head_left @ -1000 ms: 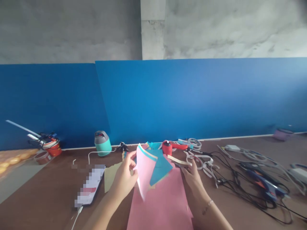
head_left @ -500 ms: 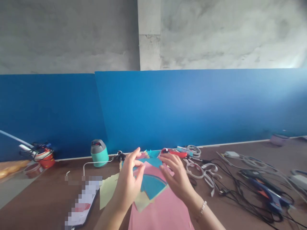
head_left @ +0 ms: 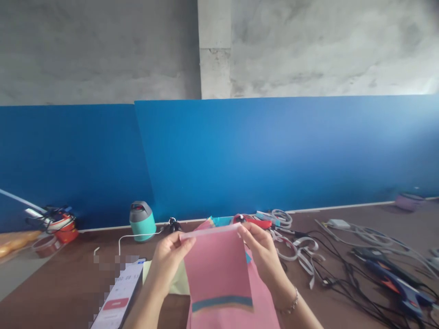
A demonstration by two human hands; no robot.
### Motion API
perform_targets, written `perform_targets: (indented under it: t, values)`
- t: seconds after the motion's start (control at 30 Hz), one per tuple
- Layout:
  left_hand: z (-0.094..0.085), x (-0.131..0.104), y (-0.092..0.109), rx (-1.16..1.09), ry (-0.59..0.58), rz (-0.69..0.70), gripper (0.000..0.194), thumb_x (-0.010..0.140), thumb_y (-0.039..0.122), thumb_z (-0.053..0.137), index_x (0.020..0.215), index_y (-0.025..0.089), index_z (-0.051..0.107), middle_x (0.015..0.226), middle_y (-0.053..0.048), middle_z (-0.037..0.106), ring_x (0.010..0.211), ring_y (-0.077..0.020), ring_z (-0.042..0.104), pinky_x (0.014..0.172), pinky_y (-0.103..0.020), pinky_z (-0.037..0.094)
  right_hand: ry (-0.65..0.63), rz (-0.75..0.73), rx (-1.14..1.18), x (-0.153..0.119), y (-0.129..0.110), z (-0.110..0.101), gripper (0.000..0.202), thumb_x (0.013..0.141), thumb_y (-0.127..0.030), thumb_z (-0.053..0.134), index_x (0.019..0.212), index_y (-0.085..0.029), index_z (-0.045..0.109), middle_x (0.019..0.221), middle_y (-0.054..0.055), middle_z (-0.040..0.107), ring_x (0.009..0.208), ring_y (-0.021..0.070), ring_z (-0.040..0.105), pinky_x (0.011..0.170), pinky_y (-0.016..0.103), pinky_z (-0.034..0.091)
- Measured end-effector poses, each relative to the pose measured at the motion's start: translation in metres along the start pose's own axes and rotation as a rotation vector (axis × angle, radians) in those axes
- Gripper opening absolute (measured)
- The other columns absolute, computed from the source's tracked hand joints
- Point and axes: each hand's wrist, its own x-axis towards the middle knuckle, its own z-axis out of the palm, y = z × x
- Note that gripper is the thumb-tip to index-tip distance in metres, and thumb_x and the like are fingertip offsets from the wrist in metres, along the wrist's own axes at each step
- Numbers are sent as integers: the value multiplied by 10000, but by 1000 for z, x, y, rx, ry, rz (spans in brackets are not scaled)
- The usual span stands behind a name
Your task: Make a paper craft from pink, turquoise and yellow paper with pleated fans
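Note:
A pink sheet of paper (head_left: 217, 267) hangs between my hands, its top edge pale and a blue strip near its bottom edge. My left hand (head_left: 168, 260) pinches the upper left corner between thumb and fingers. At the upper right corner my right hand (head_left: 262, 251), with a bracelet at the wrist, grips the same sheet. Below it lies a larger pink paper (head_left: 265, 299) on the table. Pale yellow paper (head_left: 180, 279) pokes out beside my left hand. Blue paper scraps behind are mostly hidden.
A phone (head_left: 120, 292) lies left of my left forearm. A teal and grey container (head_left: 143, 226) stands at the back, near a red pot (head_left: 65, 228) further left. White straps (head_left: 302, 251), black cables (head_left: 343, 278) and a blue tool (head_left: 394, 285) lie to the right.
My hands were apart, fingers spread above blue and yellow pieces. Now both grip the pink sheet's top corners and hold it up, covering most of those pieces.

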Motion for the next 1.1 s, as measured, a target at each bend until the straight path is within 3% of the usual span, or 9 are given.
perform_targets:
  t: [0.13,0.17,0.23,0.33,0.57,0.67,0.8,0.93,1.1]
  values:
    - [7,1,-6,-149,69,-25,391,642,481,717,827,138,680,798,-67,722,808,-234,657,723,-300,504,238,69,60,14,6,-19,442,782,-480,561,1110,-186,583,815,42,639,691,168,577,595,256,447]
    - [9,1,-8,-142,88,-32,403,631,479,724,840,136,689,788,-67,722,803,-233,656,715,-296,502,332,49,23,19,9,-24,452,785,-467,546,1131,-178,573,765,29,629,658,160,571,582,251,443]
    - [15,2,-14,-112,107,-50,437,632,488,717,878,127,696,740,-57,713,750,-224,653,676,-285,497,388,14,-105,26,16,-35,398,793,-432,507,1064,-157,601,729,25,621,605,142,546,557,242,426]
    - [23,4,-19,-70,92,-66,482,658,540,663,897,123,696,661,-32,682,642,-200,637,593,-266,480,313,-2,-337,33,27,-42,324,798,-384,455,943,-159,637,745,41,644,601,149,545,550,247,406]
    - [30,10,-38,-37,55,-69,440,715,545,595,841,129,665,641,-15,647,614,-176,604,555,-240,446,243,-17,-791,29,28,-33,333,846,-392,400,1003,-223,640,659,17,655,624,185,579,586,267,398]
    - [32,14,-49,-7,101,-44,417,724,531,601,857,137,637,624,-11,632,609,-174,596,535,-228,424,212,-168,-824,19,18,-19,299,858,-357,414,1022,-211,619,600,2,616,535,157,540,554,257,394]
    - [38,11,-47,107,127,80,359,797,508,545,819,161,634,683,-22,646,693,-188,612,597,-241,449,53,-482,-774,-3,7,12,223,892,-265,415,882,-210,631,745,39,643,692,167,570,633,260,427]
    - [44,-1,-31,138,84,178,307,831,453,533,819,173,657,756,-27,676,759,-186,622,676,-244,474,-9,-560,-776,-20,5,35,174,886,-213,468,806,-210,622,701,21,625,658,158,548,620,268,433]
    - [49,-16,-23,211,70,255,269,840,407,531,782,178,657,706,-20,671,694,-171,619,641,-236,477,20,-614,-750,-25,1,39,163,884,-159,468,832,-203,616,824,44,653,755,173,570,682,300,459]
